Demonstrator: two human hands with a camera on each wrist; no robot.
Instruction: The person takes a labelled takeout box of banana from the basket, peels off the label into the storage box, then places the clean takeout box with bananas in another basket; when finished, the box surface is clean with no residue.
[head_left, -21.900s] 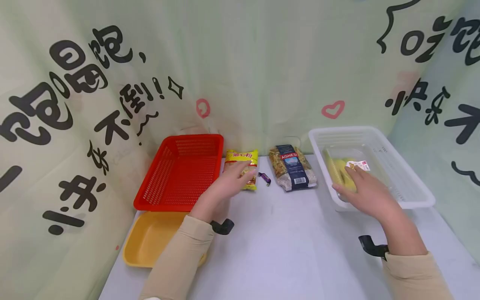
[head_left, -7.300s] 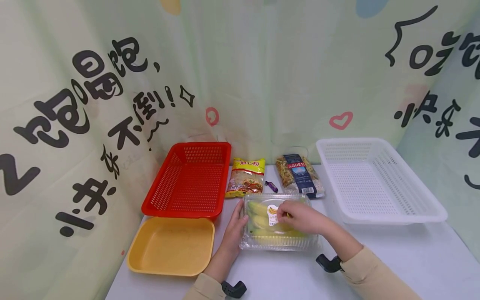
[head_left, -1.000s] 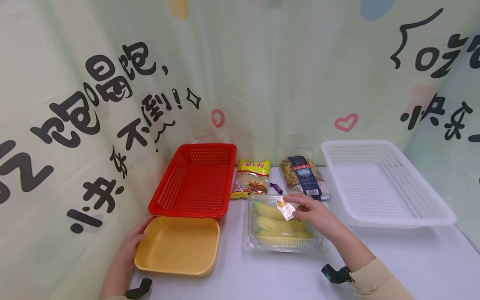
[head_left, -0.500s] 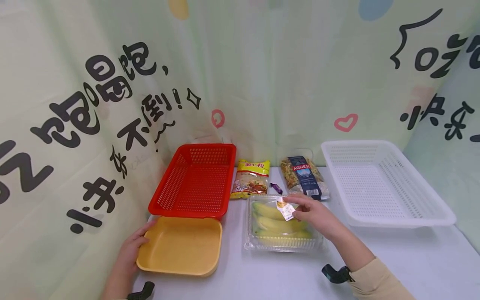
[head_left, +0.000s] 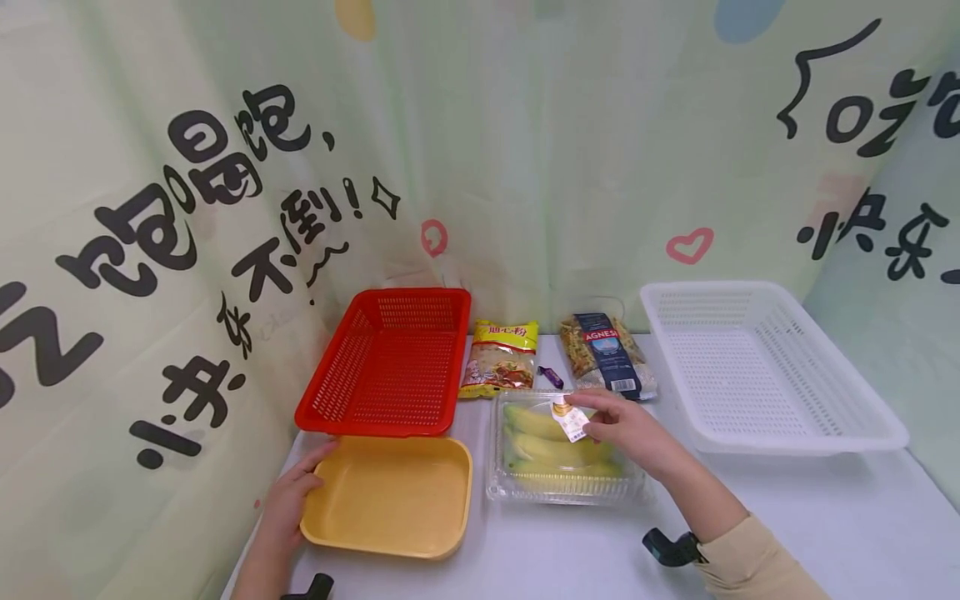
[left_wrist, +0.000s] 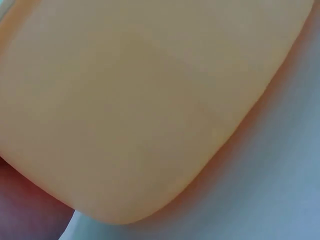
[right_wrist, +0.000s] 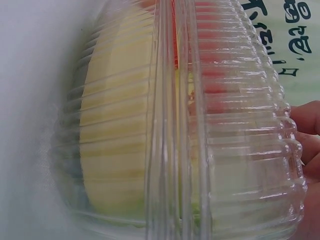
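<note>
In the head view, a clear lidded box (head_left: 626,487) of bananas (head_left: 555,450) sits on the table. A white label (head_left: 573,422) with a banana picture is tilted over its lid, between the index finger and thumb of my right hand (head_left: 626,429), which holds it there. The right wrist view shows the ribbed box side (right_wrist: 240,165) close up, with fingers (right_wrist: 307,135) at the right. My left hand (head_left: 288,496) grips the left rim of a yellow tray (head_left: 386,546), thumb over the rim. The tray wall (left_wrist: 135,110) fills most of the left wrist view.
A red basket (head_left: 382,358) stands behind the yellow tray, and a white basket (head_left: 780,367) is at the right. Along the back lie a yellow-topped food packet (head_left: 500,358), a small purple-wrapped piece (head_left: 551,377) and an AGNESI pasta bag (head_left: 606,354).
My left hand has moved the yellow tray right, towards the banana box, over the last second. The right hand stays in place with the label. Earlier the box left the white basket.
</note>
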